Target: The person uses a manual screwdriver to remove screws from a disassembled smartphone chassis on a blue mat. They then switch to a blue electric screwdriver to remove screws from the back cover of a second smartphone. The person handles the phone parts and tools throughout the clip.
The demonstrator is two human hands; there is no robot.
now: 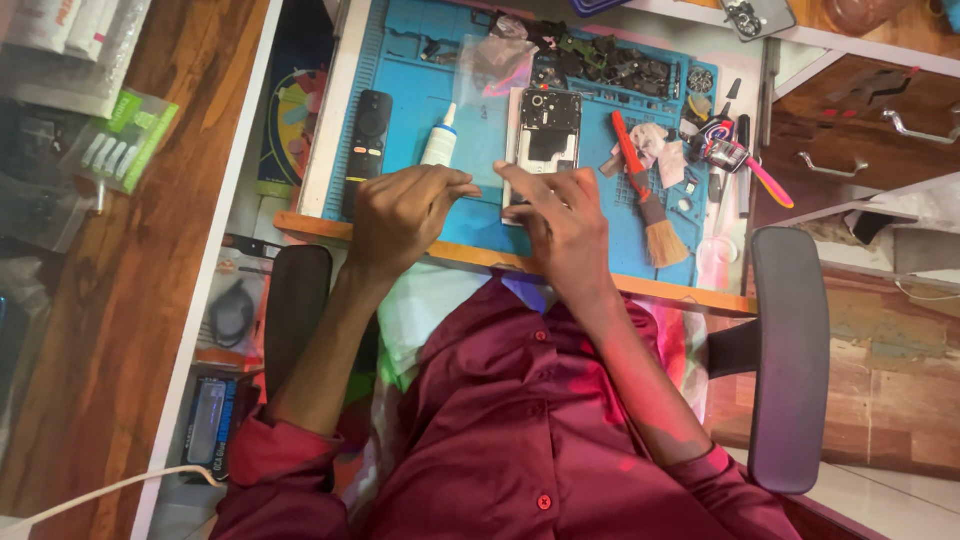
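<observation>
An opened smartphone [546,140] lies back-up on the blue work mat [415,75], its inner parts showing. My right hand [562,228] rests on its near end, index finger stretched to the left over the mat. My left hand [402,213] is just left of it, fingers curled, the fingertips meeting my right index finger; whether it pinches something small I cannot tell. A white glue tube [440,140] with a blue tip lies just beyond my left hand. A clear plastic sheet [488,85] lies on the mat above the phone.
A black remote control [368,140] lies left on the mat. A red-handled brush [647,195], tweezers and pink-handled tools [745,165] lie right. Small phone parts [610,62] are heaped at the mat's far edge. Black chair armrests [790,350] flank me. Drawers stand open right.
</observation>
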